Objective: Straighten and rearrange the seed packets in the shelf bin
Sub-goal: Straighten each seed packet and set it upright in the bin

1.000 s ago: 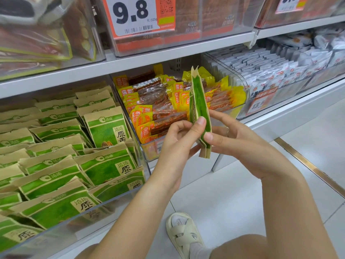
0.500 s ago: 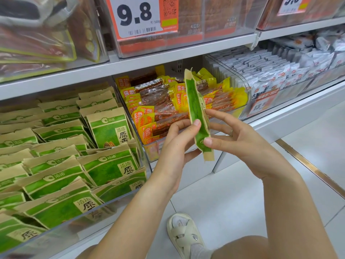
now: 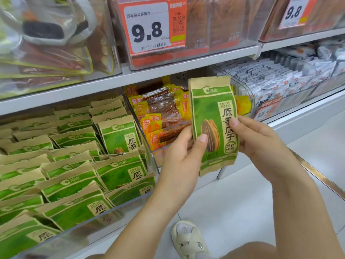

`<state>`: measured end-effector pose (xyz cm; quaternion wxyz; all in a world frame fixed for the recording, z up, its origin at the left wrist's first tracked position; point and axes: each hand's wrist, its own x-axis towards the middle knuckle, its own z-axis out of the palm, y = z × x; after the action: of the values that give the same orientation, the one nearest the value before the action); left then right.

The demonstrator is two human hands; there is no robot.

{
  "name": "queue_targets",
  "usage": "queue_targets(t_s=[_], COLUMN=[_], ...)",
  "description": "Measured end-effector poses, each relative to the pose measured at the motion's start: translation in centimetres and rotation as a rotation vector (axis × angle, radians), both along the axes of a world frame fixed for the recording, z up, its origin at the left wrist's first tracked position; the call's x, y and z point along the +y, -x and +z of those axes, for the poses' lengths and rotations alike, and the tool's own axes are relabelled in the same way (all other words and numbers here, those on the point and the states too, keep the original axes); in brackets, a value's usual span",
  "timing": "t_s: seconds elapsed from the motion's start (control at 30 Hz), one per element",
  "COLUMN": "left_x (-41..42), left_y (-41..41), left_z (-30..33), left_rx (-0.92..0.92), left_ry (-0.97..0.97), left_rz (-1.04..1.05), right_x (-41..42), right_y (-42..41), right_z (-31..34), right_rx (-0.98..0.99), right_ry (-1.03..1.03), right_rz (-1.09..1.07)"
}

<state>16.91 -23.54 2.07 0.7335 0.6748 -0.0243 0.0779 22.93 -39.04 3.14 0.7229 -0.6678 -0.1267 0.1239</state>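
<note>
A person crouches in front of the lower shelf, and both hands are up in front of it with one green-and-tan paper seed packet (image 3: 214, 126) held between them. The left hand (image 3: 183, 157) grips the packet's left edge, thumb laid across the printed sunflower seed, while the right hand (image 3: 261, 143) pinches its right edge with the thumb on the front. The packet stands upright, face toward the person, hanging in the air ahead of the neighbouring bin of yellow-and-red snack sticks (image 3: 160, 120), well apart from its own kind. The clear plastic shelf bin (image 3: 119, 210) on the left holds the rest of the green packets, lying overlapped in loose rows, some tilted and askew, one standing taller near the back right corner. I would judge this to be the straightening step: a single packet taken out, flattened and squared up in the hands. The next move looks to call for carrying it left and down into the bin, sliding it face-up into a row without knocking its neighbours further out of line.
</note>
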Motion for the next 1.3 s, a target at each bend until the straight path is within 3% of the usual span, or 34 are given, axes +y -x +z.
queue_targets(t_s=[0.17,0.37,0.67,1.2,1.3], left_x=[3.0,7.9,12.9,16.0,16.1], left_y=[1.2,3.0,4.3,5.2,4.9], left_z=[3.0,6.4,5.7,5.5,5.1], left_rx=[-0.16,-0.215,0.012,0.147,0.236], left_ry=[-0.365,-0.442,-0.727,-0.807,-0.91], left_rz=[0.194,0.284,0.479,0.544,0.469], right_x=[2.4,7.6,12.9,15.8,15.8], right_y=[-0.1,0.0,0.1,0.1,-0.5], right_z=[1.1,3.3,2.0,1.3,0.6], right_rx=[-0.081,-0.266,-0.392,-0.414,-0.428], right_ry=[-0.128,-0.224,-0.105,-0.006,0.173], right_rz=[0.0,0.045,0.124,0.179,0.171])
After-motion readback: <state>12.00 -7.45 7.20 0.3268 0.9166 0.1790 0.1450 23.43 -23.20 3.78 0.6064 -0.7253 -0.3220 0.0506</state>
